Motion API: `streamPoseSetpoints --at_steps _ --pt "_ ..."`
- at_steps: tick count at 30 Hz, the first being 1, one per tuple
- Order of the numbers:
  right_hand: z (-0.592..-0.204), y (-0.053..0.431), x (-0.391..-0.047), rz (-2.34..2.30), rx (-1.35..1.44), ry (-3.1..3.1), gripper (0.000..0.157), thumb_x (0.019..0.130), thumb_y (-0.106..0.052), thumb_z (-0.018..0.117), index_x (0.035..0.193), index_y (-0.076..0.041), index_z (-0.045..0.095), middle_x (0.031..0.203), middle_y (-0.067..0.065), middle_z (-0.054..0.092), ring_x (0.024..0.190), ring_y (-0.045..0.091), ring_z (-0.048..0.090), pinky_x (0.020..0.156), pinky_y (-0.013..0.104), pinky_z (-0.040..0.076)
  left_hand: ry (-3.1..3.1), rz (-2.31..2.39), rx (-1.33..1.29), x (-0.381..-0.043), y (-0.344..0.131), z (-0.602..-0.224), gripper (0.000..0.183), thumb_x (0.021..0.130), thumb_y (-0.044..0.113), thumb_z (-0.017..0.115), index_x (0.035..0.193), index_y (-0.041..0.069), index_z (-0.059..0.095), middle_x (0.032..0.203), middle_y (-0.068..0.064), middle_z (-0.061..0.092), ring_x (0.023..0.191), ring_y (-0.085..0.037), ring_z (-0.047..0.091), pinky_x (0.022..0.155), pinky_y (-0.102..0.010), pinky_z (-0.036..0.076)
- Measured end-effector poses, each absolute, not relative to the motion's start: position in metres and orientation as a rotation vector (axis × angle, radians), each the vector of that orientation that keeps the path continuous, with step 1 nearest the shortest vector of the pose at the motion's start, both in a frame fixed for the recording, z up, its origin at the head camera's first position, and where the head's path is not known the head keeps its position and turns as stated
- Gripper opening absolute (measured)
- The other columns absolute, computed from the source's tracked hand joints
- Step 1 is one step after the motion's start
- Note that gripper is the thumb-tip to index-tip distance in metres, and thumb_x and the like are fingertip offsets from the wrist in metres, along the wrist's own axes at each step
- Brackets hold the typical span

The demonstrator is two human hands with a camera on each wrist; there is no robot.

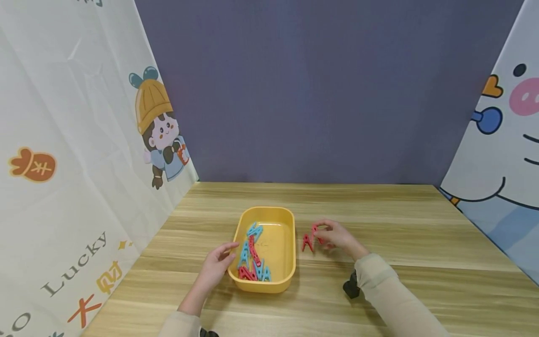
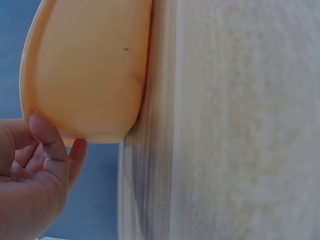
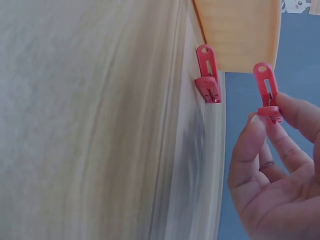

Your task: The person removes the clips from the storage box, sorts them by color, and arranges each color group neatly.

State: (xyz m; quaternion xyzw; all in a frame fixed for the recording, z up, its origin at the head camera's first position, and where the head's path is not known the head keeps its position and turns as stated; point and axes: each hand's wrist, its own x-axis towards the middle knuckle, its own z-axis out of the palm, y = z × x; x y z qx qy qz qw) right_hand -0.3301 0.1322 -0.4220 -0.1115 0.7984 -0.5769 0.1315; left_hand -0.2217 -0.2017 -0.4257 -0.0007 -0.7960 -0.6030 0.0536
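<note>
A yellow plastic tray (image 1: 290,252) stands on the table, holding several blue clothespins (image 1: 244,254) and red clothespins (image 1: 254,251). At its left side, my left hand (image 1: 218,264) holds the rim, with the thumb on the outer wall in the left wrist view. My right hand (image 1: 337,238) pinches a red clothespin (image 3: 266,90) between thumb and fingers, to the right of the tray. Another red clothespin (image 1: 308,243) stands on the table between the tray and the right hand. In the left wrist view the wall hides what lies inside the tray.
The wooden table (image 1: 404,224) runs back to a dark blue-grey panel (image 1: 328,93). Printed white sheets flank it on the left (image 1: 84,140) and on the right (image 1: 484,178). A black wrist device (image 1: 351,286) sits by the right cuff.
</note>
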Motion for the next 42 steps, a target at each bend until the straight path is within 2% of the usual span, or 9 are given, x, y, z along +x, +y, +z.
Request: streamPoseSetpoints --at_steps 16,33,42 --pt "-0.431 0.138 -0.335 -1.612 -0.332 2.366 0.041 0.088 -0.012 0.061 0.122 0.007 0.048 0.086 0.015 0.059 0.066 0.019 0.056 0.053 0.03 0.048 -2.421 -1.833 0.006 -0.222 -0.202 -0.426 0.03 0.091 0.006 0.054 0.121 0.003 0.057 0.131 -0.021 0.046 0.106 -0.034 0.053 0.065 -0.033 0.051" --pt "-0.434 0.133 -0.334 -1.53 -0.306 2.468 0.036 0.087 -0.002 0.058 0.119 0.011 0.05 0.087 0.014 0.058 0.06 0.016 0.052 0.047 0.027 0.047 -2.415 -1.825 -0.018 -0.223 -0.203 -0.427 0.029 0.091 0.003 0.053 0.12 0.002 0.058 0.129 -0.023 0.047 0.104 -0.035 0.054 0.065 -0.035 0.051" --pt "-0.437 0.13 -0.338 -1.478 -0.234 2.491 0.032 0.087 -0.001 0.058 0.117 0.011 0.053 0.092 0.013 0.062 0.058 0.016 0.053 0.044 0.027 0.048 -2.401 -1.823 -0.019 -0.225 -0.203 -0.428 0.029 0.09 0.0 0.053 0.118 0.001 0.058 0.128 -0.022 0.048 0.107 -0.037 0.052 0.073 -0.038 0.051"
